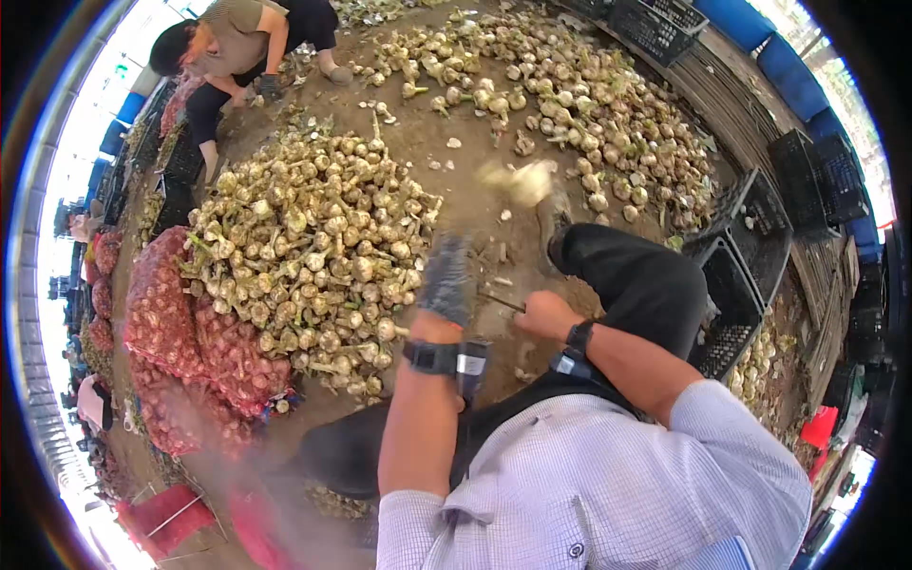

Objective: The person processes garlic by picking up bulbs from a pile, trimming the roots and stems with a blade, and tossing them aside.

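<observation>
My right hand [549, 315], bare, is closed around the handle of a knife [501, 301] whose thin dark blade points left toward my other hand. My left hand [446, 275] wears a grey glove and is smeared by motion, so its fingers do not show clearly. Above and right of it, a blurred garlic bulb [518, 180] appears in mid-air, apart from both hands. A large heap of garlic bulbs with cut stems [318, 247] lies just left of my left hand. More garlic bulbs [608, 114] are spread over the ground farther off.
Red mesh sacks full of garlic [190, 332] stand at the left. Black plastic crates [731, 275] sit beside my right knee. At the upper left another person [242, 43] bends toward the ground. A red folding stool [171, 521] is at the lower left.
</observation>
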### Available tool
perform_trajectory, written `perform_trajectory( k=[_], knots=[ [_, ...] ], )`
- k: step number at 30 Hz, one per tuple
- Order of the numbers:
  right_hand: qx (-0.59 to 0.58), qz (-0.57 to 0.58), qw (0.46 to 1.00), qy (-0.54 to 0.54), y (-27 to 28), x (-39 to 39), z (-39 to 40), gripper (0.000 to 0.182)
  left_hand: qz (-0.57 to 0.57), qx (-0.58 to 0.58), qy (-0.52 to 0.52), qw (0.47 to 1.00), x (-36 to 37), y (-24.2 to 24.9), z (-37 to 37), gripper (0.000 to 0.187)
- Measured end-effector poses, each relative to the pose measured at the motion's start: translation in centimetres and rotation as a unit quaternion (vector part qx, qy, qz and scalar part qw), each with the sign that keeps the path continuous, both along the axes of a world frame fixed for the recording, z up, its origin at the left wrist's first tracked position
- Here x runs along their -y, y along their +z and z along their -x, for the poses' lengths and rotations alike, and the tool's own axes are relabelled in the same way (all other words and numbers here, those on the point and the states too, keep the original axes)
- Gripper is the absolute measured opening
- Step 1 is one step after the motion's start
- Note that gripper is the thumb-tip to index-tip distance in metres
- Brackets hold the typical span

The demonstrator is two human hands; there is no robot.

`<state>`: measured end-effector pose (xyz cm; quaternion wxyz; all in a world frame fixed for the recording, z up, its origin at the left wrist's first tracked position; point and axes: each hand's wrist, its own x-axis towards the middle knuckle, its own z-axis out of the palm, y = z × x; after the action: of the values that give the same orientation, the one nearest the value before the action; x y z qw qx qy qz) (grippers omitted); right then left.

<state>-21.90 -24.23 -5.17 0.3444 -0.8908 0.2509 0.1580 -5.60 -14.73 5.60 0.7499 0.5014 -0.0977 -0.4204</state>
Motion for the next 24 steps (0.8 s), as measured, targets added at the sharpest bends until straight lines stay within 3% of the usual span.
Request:
perform_trajectory(
  k=[2, 3, 6, 10, 12, 14, 15, 19, 22, 23, 24],
  knots=[
    [0.006, -0.003, 1.0, -0.005, 0.7, 0.4, -1.1, 0.036, -0.078, -0.011, 0.07, 0.994, 0.7, -0.7, -1.0, 0.054],
    [0.004, -0.011, 1.0, -0.014, 1.2, 0.6, -0.7, 0.037, -0.184, 0.056, 0.052, 0.98, -0.2, -2.0, -1.8, 0.056],
    [-0.004, -0.027, 0.999, -0.034, 0.4, 1.0, 0.1, 0.037, -0.457, 0.214, -0.011, 0.863, -3.9, -10.0, -4.2, 0.058],
    [-0.043, -0.02, 0.999, -0.015, -0.5, 0.7, -0.1, 0.036, -0.629, 0.228, 0.02, 0.743, -10.9, -22.4, -9.8, 0.054],
    [-0.017, -0.017, 1.0, -0.006, -0.3, 0.3, -0.6, 0.035, -0.713, 0.193, -0.012, 0.674, -11.0, -20.0, -12.1, 0.057],
    [-0.015, -0.029, 0.999, -0.003, 0.3, -0.1, -1.5, 0.034, -0.782, 0.269, -0.165, 0.538, -10.7, -17.8, -14.4, 0.062],
    [-0.028, -0.034, 0.999, 0.008, 0.1, -0.3, -1.8, 0.034, -0.769, 0.388, -0.133, 0.491, -11.0, -18.6, -15.0, 0.06],
    [-0.065, -0.059, 0.995, 0.046, -0.4, -1.0, -2.6, 0.034, -0.751, 0.409, -0.342, 0.389, -8.3, -16.2, -19.7, 0.059],
    [-0.07, -0.069, 0.994, 0.043, -0.6, -1.0, -2.8, 0.033, -0.695, 0.568, -0.312, 0.311, -10.0, -19.1, -20.1, 0.072],
    [-0.065, -0.069, 0.995, 0.042, -0.6, -0.9, -3.0, 0.033, -0.711, 0.524, -0.327, 0.335, -10.9, -24.3, -21.8, 0.053],
    [-0.059, -0.07, 0.995, 0.03, -0.5, -0.9, -3.0, 0.033, -0.678, 0.555, -0.29, 0.385, -12.5, -27.6, -22.2, 0.05]
  ],
)
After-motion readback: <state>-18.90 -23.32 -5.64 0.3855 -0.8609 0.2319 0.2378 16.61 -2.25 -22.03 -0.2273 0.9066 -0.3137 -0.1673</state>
